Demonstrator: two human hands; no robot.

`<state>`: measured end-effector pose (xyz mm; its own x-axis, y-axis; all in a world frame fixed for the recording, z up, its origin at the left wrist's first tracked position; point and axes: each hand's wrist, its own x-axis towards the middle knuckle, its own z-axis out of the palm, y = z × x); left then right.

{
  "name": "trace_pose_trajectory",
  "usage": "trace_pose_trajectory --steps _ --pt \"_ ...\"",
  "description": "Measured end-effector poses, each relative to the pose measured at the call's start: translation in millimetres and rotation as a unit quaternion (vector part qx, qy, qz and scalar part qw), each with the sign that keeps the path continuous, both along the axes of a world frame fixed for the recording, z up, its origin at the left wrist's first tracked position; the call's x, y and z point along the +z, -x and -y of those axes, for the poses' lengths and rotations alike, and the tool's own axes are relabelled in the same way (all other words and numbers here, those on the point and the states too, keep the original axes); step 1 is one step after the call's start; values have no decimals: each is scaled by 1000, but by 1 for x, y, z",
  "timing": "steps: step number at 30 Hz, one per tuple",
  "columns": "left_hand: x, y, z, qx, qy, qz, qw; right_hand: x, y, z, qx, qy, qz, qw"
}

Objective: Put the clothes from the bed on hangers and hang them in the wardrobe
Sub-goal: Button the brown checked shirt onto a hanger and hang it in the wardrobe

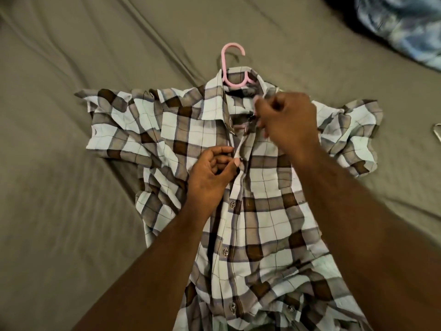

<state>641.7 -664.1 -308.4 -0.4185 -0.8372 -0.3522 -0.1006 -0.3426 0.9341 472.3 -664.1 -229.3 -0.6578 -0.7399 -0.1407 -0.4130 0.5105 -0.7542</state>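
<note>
Both of my hands are on the plaid shirt (262, 211), one garment spread face up on the taupe bed sheet (71, 68). My left hand (212, 173) pinches the edge of the button strip between thumb and fingertips partway down the chest. My right hand (288, 123) is curled higher up, just under the collar, its fingers gripping the opposite front edge, though the exact hold is partly hidden by my knuckles. One pink plastic hanger (232, 65) is already inside the shirt, its hook poking out through the open collar and lying flat on the sheet. The shirt is short-sleeved, with large checks of pale blue-white, grey-tan and dark brown crossed by thin dark lines. Both sleeves are splayed outward and crumpled, and the lower body is wrinkled toward me. I count four small metallic-looking buttons (232, 204) that show clearly — three down the front strip and one off to the right near the hem. No label or writing can be read anywhere. One blue patterned cloth (401, 27) lies bunched at the far right corner, well apart from the shirt, and a pale curved tip (436, 131) shows at the right edge — too little of it to tell what it is.
</note>
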Motion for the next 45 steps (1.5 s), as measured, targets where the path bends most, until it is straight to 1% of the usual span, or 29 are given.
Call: trace_pose_trajectory --steps 1,3,5,6,8,9,10,12,14,15,16,17,21,24,26,28,32,37,39,41,43,44,45 --pt "-1 1 0 -2 -3 2 1000 0 9 17 -12 21 -24 999" --pt "-2 1 1 -1 -4 7 1000 -6 26 52 -15 31 -98 995" --pt "-4 1 2 0 -4 11 1000 -18 42 87 30 7 -161 986" --pt "-5 1 2 -1 -2 14 1000 -25 48 102 68 -25 -166 984" --pt "-8 0 4 -4 3 16 1000 -36 52 125 137 -114 -137 974" --pt "-10 0 5 -4 5 16 1000 -41 52 133 158 -145 -120 969" --pt "-12 0 5 -3 6 14 1000 -44 52 138 169 -155 -108 967" --pt "-15 1 7 -3 6 12 1000 -47 51 142 171 -129 -66 975" --pt "-18 1 8 -2 8 14 1000 -45 51 139 143 -70 60 985" --pt "-19 0 9 -2 7 15 1000 -41 51 137 128 -44 125 983" --pt "-20 0 9 -1 3 14 1000 -34 50 132 121 -24 170 978" --pt "-20 0 9 1 -2 12 1000 -26 49 128 120 -10 192 974" --pt "-14 0 3 1 -13 34 999 25 45 103 173 53 165 969" --pt "5 2 -6 -11 -11 54 998 70 41 74 198 93 149 964" --pt "26 6 -13 -47 16 92 995 101 39 57 195 113 149 963" --pt "68 10 -19 -98 95 146 980 144 40 39 172 133 155 964" --pt "179 17 -25 -127 187 137 965 248 46 5 167 149 142 964" --pt "321 27 -33 -173 267 118 941 383 51 -34 190 191 100 958" --pt "375 30 -32 -191 300 114 928 440 56 -47 192 212 79 955" --pt "429 36 -29 -196 333 124 914 499 59 -59 188 227 40 955" --pt "479 41 -24 -217 367 154 891 552 60 -67 185 235 -2 954" --pt "509 43 -23 -230 389 168 876 580 63 -74 180 237 -24 954" --pt "539 43 -21 -249 416 193 853 605 65 -81 177 238 -40 954"
